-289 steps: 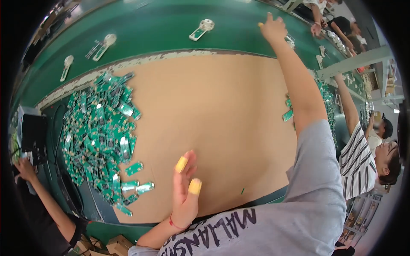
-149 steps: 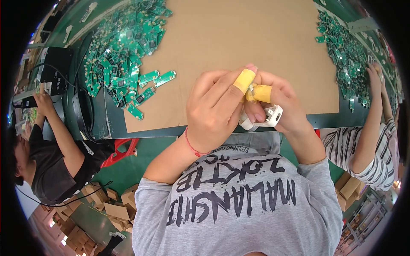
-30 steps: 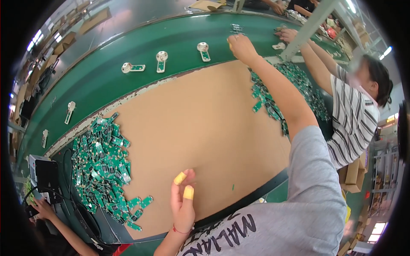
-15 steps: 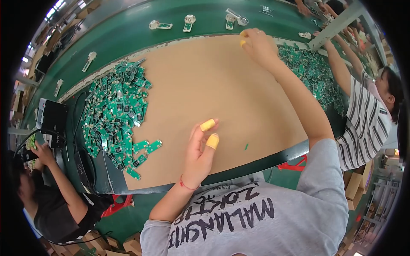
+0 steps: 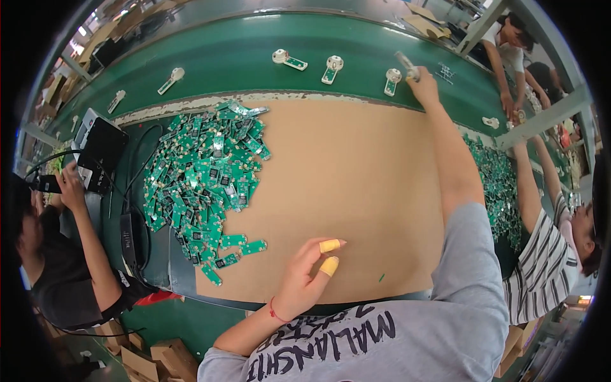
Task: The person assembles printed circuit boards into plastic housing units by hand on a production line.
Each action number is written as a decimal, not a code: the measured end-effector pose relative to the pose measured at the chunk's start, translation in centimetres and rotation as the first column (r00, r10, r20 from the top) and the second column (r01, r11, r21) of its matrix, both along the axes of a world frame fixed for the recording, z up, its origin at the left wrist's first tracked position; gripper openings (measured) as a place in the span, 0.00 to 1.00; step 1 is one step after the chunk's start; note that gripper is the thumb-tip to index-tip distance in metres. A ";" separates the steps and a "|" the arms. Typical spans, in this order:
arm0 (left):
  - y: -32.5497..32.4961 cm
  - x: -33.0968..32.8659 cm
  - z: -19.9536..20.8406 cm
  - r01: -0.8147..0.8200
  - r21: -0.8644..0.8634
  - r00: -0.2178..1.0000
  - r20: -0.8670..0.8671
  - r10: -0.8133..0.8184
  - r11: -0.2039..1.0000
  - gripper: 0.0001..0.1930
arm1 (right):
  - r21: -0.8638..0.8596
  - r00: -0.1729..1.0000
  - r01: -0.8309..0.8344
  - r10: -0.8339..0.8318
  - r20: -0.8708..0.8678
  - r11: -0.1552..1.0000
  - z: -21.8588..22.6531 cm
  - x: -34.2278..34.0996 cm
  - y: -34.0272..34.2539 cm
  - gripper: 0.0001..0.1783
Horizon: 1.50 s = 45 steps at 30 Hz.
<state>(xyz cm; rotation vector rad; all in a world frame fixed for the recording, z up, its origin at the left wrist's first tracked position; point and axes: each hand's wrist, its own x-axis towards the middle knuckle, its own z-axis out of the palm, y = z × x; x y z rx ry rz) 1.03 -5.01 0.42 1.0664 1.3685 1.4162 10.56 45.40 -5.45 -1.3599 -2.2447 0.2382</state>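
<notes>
My left hand (image 5: 307,275) hovers over the near edge of the brown board (image 5: 356,184), its thumb and forefinger apart in yellow finger covers and nothing between them. Stretched far forward, my right hand (image 5: 423,86) is over the green belt, its fingers closed round a pale, shiny long-handled piece (image 5: 406,65) that they partly hide. Just left of it lies a white round-headed unit with a green circuit board (image 5: 392,81). A big heap of green circuit boards (image 5: 207,172) covers the board's left side. A small green strip (image 5: 382,277) lies near its front edge.
More white units (image 5: 331,69) lie spaced along the green belt (image 5: 223,67). Another heap of small green parts (image 5: 493,181) is at the right. A black-and-silver box (image 5: 102,149) with cables stands left. Co-workers sit at both sides; a metal post (image 5: 547,118) rises at right.
My right hand has reached further out over the belt and closed on the long-handled piece, now tilted up. The view has shifted; my left hand still hovers, holding nothing.
</notes>
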 end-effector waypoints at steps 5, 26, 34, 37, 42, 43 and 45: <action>0.8 -1.2 1.2 0.002 0.031 0.953 -0.304 0.007 1.000 0.14 | -0.213 0.920 -0.175 0.082 -0.384 0.961 1.8 0.7 -5.1 0.25; -2.0 -0.8 -1.7 0.008 -0.017 0.492 -0.870 -0.019 1.000 0.10 | -0.129 0.720 -0.693 0.670 -0.181 0.710 6.7 6.5 -41.4 0.22; -3.0 -1.3 -0.1 -0.193 0.134 0.573 -0.788 0.223 0.972 0.15 | 0.024 0.671 -0.731 0.726 -0.153 0.682 3.2 5.6 -43.0 0.11; -3.9 -6.0 -1.8 -0.283 0.087 0.120 -0.985 0.125 0.955 0.18 | 0.013 0.676 -0.722 0.711 -0.193 0.691 3.2 5.5 -42.9 0.09; -3.4 -7.6 -1.2 -0.231 -0.019 0.306 -0.950 0.054 0.973 0.16 | -0.085 0.703 -0.702 0.669 -0.242 0.707 3.9 5.7 -42.9 0.08; -2.8 -6.8 0.1 -0.235 -0.117 0.485 -0.874 0.012 0.965 0.15 | -0.131 0.712 -0.695 0.653 -0.258 0.707 4.1 6.0 -42.8 0.09; -2.2 -5.5 0.2 -0.212 -0.214 0.649 -0.761 -0.026 0.954 0.14 | -0.178 0.726 -0.683 0.632 -0.269 0.708 4.3 6.2 -42.7 0.09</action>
